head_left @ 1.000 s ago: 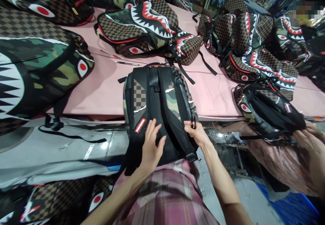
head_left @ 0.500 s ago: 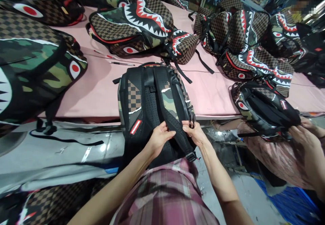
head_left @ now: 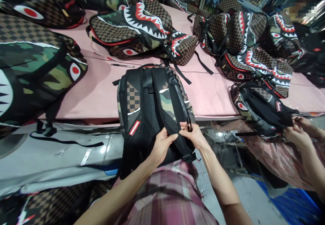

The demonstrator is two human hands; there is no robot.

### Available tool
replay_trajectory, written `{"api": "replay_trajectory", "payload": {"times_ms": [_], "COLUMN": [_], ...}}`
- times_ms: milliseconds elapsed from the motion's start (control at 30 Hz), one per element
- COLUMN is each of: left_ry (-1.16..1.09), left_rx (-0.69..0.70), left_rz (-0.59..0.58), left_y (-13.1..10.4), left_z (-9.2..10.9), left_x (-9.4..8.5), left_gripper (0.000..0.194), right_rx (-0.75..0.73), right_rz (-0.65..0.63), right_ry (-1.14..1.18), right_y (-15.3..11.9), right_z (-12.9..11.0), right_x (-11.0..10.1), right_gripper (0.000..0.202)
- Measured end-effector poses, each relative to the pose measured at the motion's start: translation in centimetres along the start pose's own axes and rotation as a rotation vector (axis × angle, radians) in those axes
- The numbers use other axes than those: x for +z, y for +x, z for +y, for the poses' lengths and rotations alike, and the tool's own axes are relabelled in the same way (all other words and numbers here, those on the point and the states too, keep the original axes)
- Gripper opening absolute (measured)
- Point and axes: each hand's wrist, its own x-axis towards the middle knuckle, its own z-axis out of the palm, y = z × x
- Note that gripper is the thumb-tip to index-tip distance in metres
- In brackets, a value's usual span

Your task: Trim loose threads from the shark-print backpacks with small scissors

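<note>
A black backpack (head_left: 132,127) with checkered and camouflage panels leans on the table edge, its straps facing me. My left hand (head_left: 162,143) pinches the edge of the right-hand shoulder strap (head_left: 167,105) between thumb and fingers. Beside it, my right hand (head_left: 191,133) grips the other edge of the same strap. Small dark thread snips (head_left: 189,125) stick up out of my right hand's fingers. Below both hands lies a black buckle (head_left: 188,157) at the strap's lower end.
Several shark-mouth backpacks (head_left: 132,28) stand on the pink table (head_left: 96,93). A large one (head_left: 38,66) is at the left. Pens (head_left: 122,65) lie behind my backpack. At right, another person's hands (head_left: 299,130) hold a dark backpack (head_left: 264,106). A blue crate (head_left: 286,201) is below.
My left hand has moved slightly right and closed onto the strap, near my right hand. The shoulder strap has shifted a little. The other person's hands and backpack have moved slightly left.
</note>
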Motion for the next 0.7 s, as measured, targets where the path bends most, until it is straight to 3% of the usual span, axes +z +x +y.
{"api": "replay_trajectory", "payload": {"times_ms": [167, 267, 333, 433, 567, 633, 700], "left_ry": [0.329, 0.607, 0.671, 0.677, 0.685, 0.654, 0.621], "left_rx": [0.043, 0.013, 0.069, 0.242, 0.475, 0.494, 0.448], "left_rz": [-0.068, -0.089, -0.015, 0.132, 0.289, 0.311, 0.285], "left_y": [0.7, 1.4, 2.2, 4.2, 9.5, 12.7, 15.8], "left_z": [0.4, 2.5, 5.3, 11.3, 18.6, 20.5, 21.1], "left_x": [-1.3, -3.3, -4.8, -6.2, -6.2, -5.7, -5.4], "left_gripper": [0.035, 0.035, 0.042, 0.048, 0.043, 0.041, 0.044], "right_rx": [-0.019, -0.053, -0.066, -0.045, -0.038, -0.106, -0.154], "right_rz": [0.159, 0.201, 0.221, 0.272, 0.307, 0.298, 0.232], "right_ry": [-0.112, -0.146, -0.139, -0.053, 0.05, 0.01, -0.117], "right_y": [0.1, 0.4, 1.0, 3.2, 8.3, 10.3, 11.1], "right_z": [0.9, 0.8, 0.3, -1.8, -5.6, -6.7, -6.5], "right_x": [0.5, 0.6, 0.5, 0.2, 0.0, 0.3, 0.6], "right_gripper": [0.033, 0.028, 0.029, 0.035, 0.042, 0.039, 0.031]}}
